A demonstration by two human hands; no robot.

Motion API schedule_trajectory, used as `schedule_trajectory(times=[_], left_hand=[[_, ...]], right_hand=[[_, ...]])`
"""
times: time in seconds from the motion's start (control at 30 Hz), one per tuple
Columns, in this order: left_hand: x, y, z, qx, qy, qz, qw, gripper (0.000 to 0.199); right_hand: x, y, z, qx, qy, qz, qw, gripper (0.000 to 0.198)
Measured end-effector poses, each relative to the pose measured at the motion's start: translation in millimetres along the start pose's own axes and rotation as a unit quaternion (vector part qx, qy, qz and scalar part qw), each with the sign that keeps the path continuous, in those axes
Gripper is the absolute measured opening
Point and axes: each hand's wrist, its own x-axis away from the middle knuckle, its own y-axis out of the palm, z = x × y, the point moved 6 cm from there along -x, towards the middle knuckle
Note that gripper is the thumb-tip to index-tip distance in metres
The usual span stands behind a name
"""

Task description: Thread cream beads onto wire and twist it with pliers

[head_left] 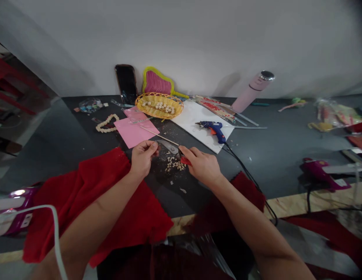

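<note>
My left hand (143,155) is pinched shut near the middle of the dark table (274,155); whether it holds something small I cannot tell. My right hand (200,163) grips the red handle of a pair of scissors (173,148), whose grey blades point left toward my left hand. A small heap of pale beads (175,165) lies between the hands. A thin wooden stick (159,135) lies just beyond them, over a pink paper sheet (134,131). A red cloth (93,202) lies under my left forearm.
A yellow basket (159,105) with pale beads, a phone (126,83) and a pink pouch (157,82) stand at the back. A blue glue gun (213,128) lies on white paper (195,116), its cord running right. A pink bottle (252,91), a bead string (106,123) and purple glue guns (321,171) lie around.
</note>
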Motion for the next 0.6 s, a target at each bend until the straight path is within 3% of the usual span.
schedule_trajectory(times=[0.17, 0.6], left_hand=[[-1, 1, 1, 0.013, -0.007, -0.011, 1.000, 0.021], [-5, 0, -1, -0.025, 0.021, -0.020, 0.999, 0.016]], right_hand=[[-1, -6, 14, -0.003, 0.051, 0.038, 0.998, 0.059], [-8, 7, 15, -0.045, 0.035, -0.012, 0.998, 0.054]])
